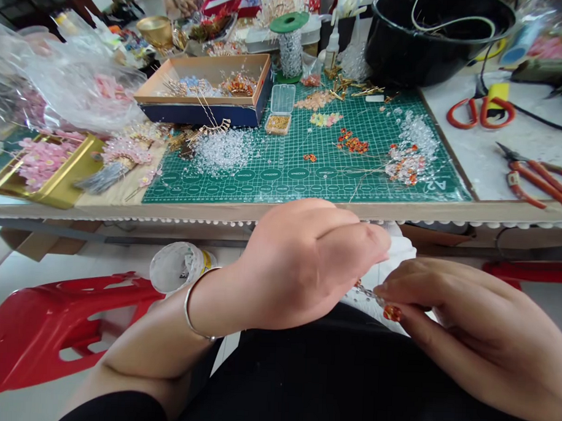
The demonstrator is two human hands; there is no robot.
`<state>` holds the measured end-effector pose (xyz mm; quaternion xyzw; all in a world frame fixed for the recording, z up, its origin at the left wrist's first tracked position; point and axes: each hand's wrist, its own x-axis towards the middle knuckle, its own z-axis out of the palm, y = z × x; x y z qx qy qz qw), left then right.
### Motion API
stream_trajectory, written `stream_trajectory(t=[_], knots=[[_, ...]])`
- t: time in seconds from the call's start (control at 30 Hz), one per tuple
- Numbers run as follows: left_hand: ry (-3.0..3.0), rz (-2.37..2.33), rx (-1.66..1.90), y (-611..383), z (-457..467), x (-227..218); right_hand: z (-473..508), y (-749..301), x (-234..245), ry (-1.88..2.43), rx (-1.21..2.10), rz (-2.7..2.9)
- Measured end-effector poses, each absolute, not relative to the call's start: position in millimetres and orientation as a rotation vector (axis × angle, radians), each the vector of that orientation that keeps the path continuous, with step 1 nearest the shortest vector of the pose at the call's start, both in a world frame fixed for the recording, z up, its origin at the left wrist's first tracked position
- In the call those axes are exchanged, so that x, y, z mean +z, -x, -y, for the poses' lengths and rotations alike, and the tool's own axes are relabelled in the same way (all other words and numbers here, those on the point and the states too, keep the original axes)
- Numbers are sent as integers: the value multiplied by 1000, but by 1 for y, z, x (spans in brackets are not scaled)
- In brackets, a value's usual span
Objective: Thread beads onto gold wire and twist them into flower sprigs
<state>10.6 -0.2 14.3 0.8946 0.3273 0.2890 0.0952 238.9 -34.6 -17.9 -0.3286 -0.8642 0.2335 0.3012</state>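
Note:
My left hand is closed in front of the table edge, its fingers curled away from view around one end of a beaded wire piece. To its right, my right hand pinches the other end of this beaded wire piece between thumb and forefinger. Orange beads and a short length of silvery wire or clear beads show between the two hands. Both hands are above my lap, close together. What lies inside the left fist is hidden.
A green cutting mat bears clear beads, orange beads and a small lidded box. Pliers and scissors lie right. A blue box and black bowl stand behind; a red stool stands left.

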Motion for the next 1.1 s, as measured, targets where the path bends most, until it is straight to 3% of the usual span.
stream_trajectory(t=[0.4, 0.6, 0.83, 1.1], knots=[[-2461, -870, 799, -6, 4, 22, 42, -240, -17, 731, 425, 2344], [-1703, -876, 535, -13, -11, 0, 46, -245, -21, 659, 281, 2321], [-878, -473, 260, -23, -5, -32, 47, -254, -23, 726, 232, 2281], [-763, -467, 235, -27, 12, -44, 22, -231, -3, 796, 179, 2250]])
